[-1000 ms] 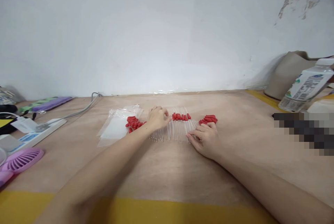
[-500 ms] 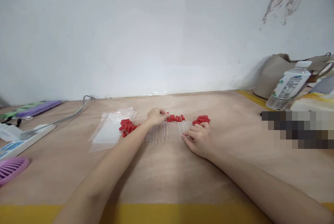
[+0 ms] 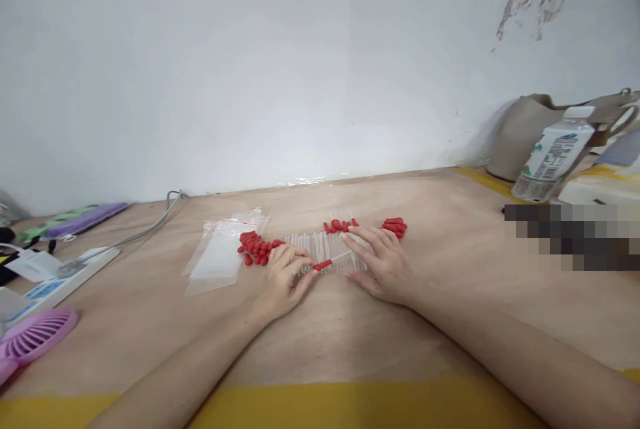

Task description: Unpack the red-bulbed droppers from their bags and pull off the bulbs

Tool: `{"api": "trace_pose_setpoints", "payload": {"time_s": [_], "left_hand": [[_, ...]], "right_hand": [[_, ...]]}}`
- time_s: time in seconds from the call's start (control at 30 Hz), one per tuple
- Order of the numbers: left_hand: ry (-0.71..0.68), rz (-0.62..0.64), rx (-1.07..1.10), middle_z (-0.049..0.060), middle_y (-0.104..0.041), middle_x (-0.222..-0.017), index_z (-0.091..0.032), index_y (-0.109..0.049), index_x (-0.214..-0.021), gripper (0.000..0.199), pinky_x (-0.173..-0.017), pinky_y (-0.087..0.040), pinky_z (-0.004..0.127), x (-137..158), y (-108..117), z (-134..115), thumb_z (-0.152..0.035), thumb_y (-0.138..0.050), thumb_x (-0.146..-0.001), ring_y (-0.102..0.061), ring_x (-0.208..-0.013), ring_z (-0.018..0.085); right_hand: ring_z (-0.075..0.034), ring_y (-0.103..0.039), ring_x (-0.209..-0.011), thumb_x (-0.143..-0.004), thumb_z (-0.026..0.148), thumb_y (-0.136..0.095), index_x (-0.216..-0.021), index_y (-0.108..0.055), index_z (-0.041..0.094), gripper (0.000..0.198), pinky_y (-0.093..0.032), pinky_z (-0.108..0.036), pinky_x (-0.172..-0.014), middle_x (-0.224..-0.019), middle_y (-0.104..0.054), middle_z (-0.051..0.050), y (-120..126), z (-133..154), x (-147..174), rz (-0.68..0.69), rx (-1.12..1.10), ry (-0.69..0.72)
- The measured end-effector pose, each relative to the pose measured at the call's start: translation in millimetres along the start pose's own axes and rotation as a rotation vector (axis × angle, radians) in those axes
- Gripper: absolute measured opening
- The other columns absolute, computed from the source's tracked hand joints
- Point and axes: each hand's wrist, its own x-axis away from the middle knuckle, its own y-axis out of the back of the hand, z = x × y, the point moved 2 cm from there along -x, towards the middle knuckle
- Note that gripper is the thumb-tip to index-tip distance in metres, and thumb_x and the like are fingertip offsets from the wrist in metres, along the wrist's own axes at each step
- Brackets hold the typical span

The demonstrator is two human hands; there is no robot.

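Observation:
A dropper with a red rubber bulb and a pale clear tube lies slantwise over a row of clear glass tubes. My left hand pinches the bulb's left end between thumb and fingers. To the right, my right hand hovers at the tube's far end with thumb and fingers apart; whether it touches the tube I cannot tell. Loose red rubber bulbs are heaped beside my left hand. A smaller red pile lies behind my right hand, and several red bulbs sit behind the row.
Clear plastic bags lie left of the bulbs. Farther left are a power strip with a grey cable, a pink fan and a purple pouch. A bottle and a grey bag stand at right.
My left hand has come back toward me from the bulbs behind the row and now holds a red-bulbed dropper. My right hand's fingers have spread. The view has shifted slightly.

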Motion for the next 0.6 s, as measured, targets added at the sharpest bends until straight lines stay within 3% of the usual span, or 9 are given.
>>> {"api": "trace_pose_setpoints", "payload": {"time_s": [0.2,0.4,0.6], "left_hand": [[-0.083,-0.004,0.025,0.005,-0.060,-0.089,-0.021,-0.059,-0.089,0.011,-0.078,-0.039,0.035,-1.4,-6.3,-6.3,-0.022,-0.052,-0.081,-0.052,-0.085,0.018],[-0.170,0.046,0.013,0.008,-0.056,-0.110,-0.020,-0.051,-0.114,0.037,-0.089,-0.040,0.038,-4.7,-10.0,-16.5,-0.028,-0.058,-0.078,-0.049,-0.104,0.021],[-0.314,0.019,0.021,0.004,-0.065,-0.094,-0.020,-0.057,-0.101,0.020,-0.085,-0.045,0.035,-7.7,-17.0,-19.2,-0.018,-0.054,-0.082,-0.057,-0.094,0.017]], "right_hand": [[-0.018,-0.049,-0.101,-0.083,0.027,-0.051,-0.090,-0.062,0.024,0.013,-0.024,-0.043,-0.094,-0.096,-0.063,-0.003,-5.9,-0.5,2.4,0.076,-0.011,0.078],[-0.016,-0.050,-0.089,-0.083,0.024,-0.049,-0.080,-0.062,0.021,0.013,-0.023,-0.043,-0.094,-0.082,-0.064,-0.001,-9.0,7.8,3.9,0.083,-0.096,0.047],[-0.014,-0.052,-0.084,-0.085,0.022,-0.045,-0.076,-0.059,0.019,0.017,-0.023,-0.041,-0.093,-0.081,-0.064,0.000,-11.1,15.9,4.1,0.111,-0.170,0.023]]}}
